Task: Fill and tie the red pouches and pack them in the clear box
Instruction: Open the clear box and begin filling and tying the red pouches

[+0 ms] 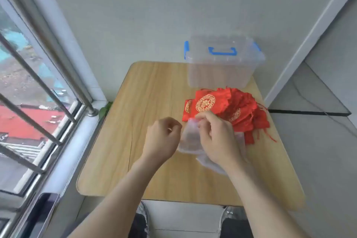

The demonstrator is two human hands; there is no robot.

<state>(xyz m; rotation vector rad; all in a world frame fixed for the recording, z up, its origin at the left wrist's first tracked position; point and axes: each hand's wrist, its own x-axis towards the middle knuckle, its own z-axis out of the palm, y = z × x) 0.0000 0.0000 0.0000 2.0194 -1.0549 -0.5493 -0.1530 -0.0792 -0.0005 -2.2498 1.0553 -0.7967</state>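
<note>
1. Pinches mouth of clear bag (190, 141) with right hand (216, 137), on near side of clear box (222, 67), likely to open it.
2. Curls left hand (164, 137) beside bag; hold unclear.
3. Heaped just before box: red pouches (228, 110), handy for packing.

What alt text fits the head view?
Two bare hands work over a wooden table: the right hand pinches the top of a clear plastic bag, and the left hand curls its fingers beside it. A pile of red pouches with gold emblems lies just behind, before a lidded clear box with a blue handle.
</note>
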